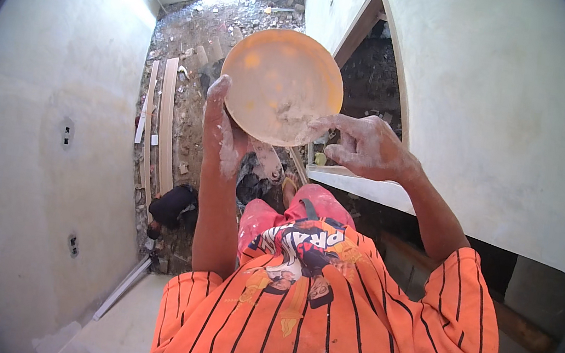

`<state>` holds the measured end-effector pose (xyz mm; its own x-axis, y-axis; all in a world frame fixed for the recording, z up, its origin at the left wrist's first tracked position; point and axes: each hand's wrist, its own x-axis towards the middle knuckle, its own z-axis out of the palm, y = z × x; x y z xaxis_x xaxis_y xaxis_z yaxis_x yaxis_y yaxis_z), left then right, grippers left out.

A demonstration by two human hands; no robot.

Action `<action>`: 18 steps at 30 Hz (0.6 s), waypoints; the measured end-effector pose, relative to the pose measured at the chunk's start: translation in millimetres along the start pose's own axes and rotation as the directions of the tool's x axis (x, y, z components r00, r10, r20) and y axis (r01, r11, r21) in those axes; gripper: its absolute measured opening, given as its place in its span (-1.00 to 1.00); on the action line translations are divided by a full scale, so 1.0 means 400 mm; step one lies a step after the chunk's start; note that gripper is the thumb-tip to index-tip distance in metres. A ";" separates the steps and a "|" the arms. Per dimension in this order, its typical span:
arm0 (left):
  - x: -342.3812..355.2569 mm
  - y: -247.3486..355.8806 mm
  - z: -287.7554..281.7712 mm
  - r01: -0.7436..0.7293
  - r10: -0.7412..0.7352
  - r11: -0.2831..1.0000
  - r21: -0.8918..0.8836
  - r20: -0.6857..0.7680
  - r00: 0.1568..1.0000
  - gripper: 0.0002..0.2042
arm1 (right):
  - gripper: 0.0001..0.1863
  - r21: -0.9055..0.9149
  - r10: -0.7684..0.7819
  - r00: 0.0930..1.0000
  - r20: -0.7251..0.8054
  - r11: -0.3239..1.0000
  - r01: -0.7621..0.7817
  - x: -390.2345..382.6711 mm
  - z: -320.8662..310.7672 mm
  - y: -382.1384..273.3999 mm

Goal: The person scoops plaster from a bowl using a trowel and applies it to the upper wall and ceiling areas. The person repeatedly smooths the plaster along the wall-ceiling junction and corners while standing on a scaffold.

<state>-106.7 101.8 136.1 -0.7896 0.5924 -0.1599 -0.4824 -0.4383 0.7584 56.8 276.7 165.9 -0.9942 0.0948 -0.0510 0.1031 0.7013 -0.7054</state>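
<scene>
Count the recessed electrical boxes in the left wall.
2. In the picture, the upper box sits left of the left hand, which holds the shallow orange bowl; the lower box is nearer the bottom edge. Others may be hidden out of view.

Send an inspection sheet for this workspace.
Surface: floor, strewn with rubble.
Job's things: round orange dish, smeared with pale residue.
Clutter: wooden planks along the floor at left.
Hands: left hand holds the dish at its lower left rim; right hand reaches its lower right, index finger extended.
Cables: nothing seen.
Surroundings: pale walls, wood-framed opening at right, two small cutouts in the left wall.
</scene>
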 end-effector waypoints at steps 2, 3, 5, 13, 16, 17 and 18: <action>0.015 -0.005 -0.009 -0.003 0.003 1.000 -0.014 0.021 1.000 -0.37 | -0.60 -0.026 0.017 1.000 0.003 1.000 -0.017 0.004 -0.006 -0.001; 0.014 -0.004 -0.007 -0.030 0.031 0.999 -0.016 0.042 0.999 -0.38 | -0.61 -0.037 0.024 1.000 0.005 0.999 -0.024 0.007 -0.008 -0.002; 0.003 -0.001 -0.002 -0.082 0.084 0.996 -0.021 0.083 0.993 -0.37 | -0.63 -0.021 0.035 0.999 -0.004 0.999 -0.035 0.015 -0.018 -0.011; 0.042 -0.024 -0.033 0.030 -0.025 0.996 -0.082 0.063 0.998 -0.38 | -0.73 0.011 -0.027 0.998 -0.050 1.000 0.028 0.017 -0.021 0.001; 0.030 -0.028 -0.028 0.022 -0.010 0.992 -0.125 0.093 0.996 -0.39 | -0.74 0.018 0.000 1.000 -0.022 1.000 0.000 0.008 -0.035 -0.008; 0.028 -0.030 -0.027 0.005 0.009 0.993 -0.121 0.118 0.993 -0.40 | -0.74 0.006 0.004 1.000 -0.019 1.000 -0.004 0.005 -0.041 -0.009; 0.031 -0.032 -0.028 0.011 0.003 0.993 -0.121 0.121 0.993 -0.40 | -0.74 -0.006 0.008 1.000 -0.012 1.000 -0.008 0.001 -0.044 -0.010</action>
<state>-114.4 107.1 117.3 -0.7396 0.6683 -0.0797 -0.5336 -0.5101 0.6746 56.5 286.5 181.1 -0.9929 0.1092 -0.0479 0.1113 0.7047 -0.7007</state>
